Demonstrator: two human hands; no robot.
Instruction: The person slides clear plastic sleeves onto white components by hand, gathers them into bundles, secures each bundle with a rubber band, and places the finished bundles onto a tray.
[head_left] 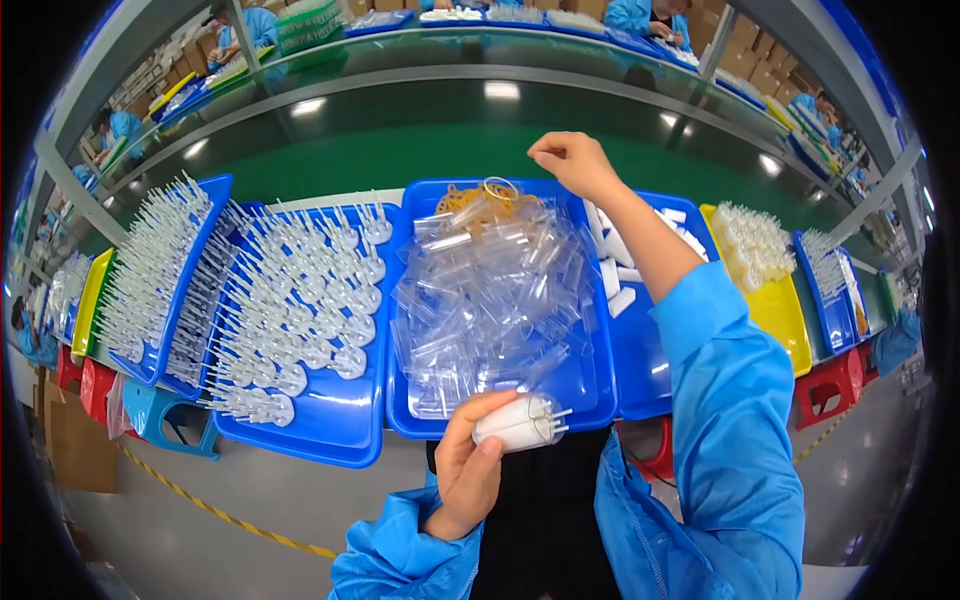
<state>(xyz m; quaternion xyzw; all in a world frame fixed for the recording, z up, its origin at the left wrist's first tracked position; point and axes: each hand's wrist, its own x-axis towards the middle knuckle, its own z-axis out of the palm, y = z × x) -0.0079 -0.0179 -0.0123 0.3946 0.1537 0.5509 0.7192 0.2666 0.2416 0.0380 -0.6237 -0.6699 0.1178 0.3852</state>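
Note:
My left hand (pixel 468 470) grips a short white cylindrical bundle (pixel 518 424) wrapped in clear plastic, just over the near edge of the middle blue tray (pixel 600 390). Thin white tubes stick out of the bundle's right end. My right hand (pixel 575 165) is raised past the tray's far right corner, its fingers pinched together; what they hold, if anything, is too small to make out. Clear plastic sleeves (pixel 490 300) fill most of the tray. At its far end lie tan rubber bands (pixel 465 196) with a pale ring (pixel 500 188) on top.
To the left, a blue tray (pixel 330 435) carries rows of white discs with thin stems (pixel 320 300). White blocks (pixel 620 285) lie in a blue tray (pixel 645 385) on the right, beside a yellow tray (pixel 790 330). Beyond runs a green conveyor (pixel 400 150), with other people at work behind it.

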